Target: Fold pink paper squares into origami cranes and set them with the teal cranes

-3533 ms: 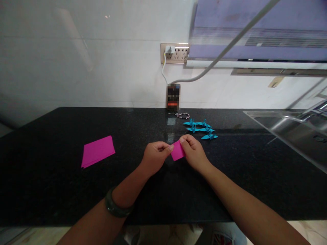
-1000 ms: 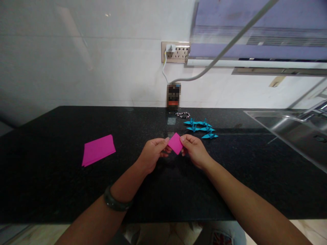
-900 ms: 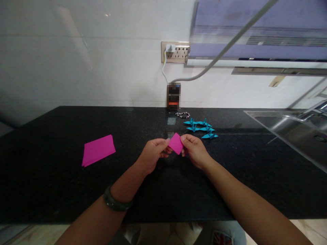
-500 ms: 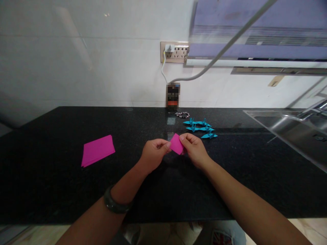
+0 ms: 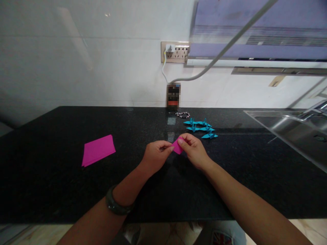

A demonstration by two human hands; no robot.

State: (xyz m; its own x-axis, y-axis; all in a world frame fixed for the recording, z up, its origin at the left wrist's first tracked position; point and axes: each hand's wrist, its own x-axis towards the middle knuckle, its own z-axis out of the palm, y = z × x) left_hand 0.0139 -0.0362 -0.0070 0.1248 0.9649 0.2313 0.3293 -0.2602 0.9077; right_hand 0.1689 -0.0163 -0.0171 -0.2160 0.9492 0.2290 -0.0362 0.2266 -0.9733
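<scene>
A small folded piece of pink paper is held up between my two hands over the black countertop. My left hand pinches its left corner between thumb and fingers. On the other side, my right hand grips the paper's upper right part, thumb lying across its face and covering some of it. Just beyond my right hand, several blue paper cranes stand in a loose cluster. Off to the left lies a stack of pink paper sheets, its edges slightly uneven.
A phone-like device, blurred out, leans on the wall with a beaded strap in front. A cable runs to the wall socket. At the right is a metal sink with a faucet.
My right thumb has shifted down over the pink paper, hiding more of its face. My left hand has edged slightly right. The cranes and the stack have stayed put.
</scene>
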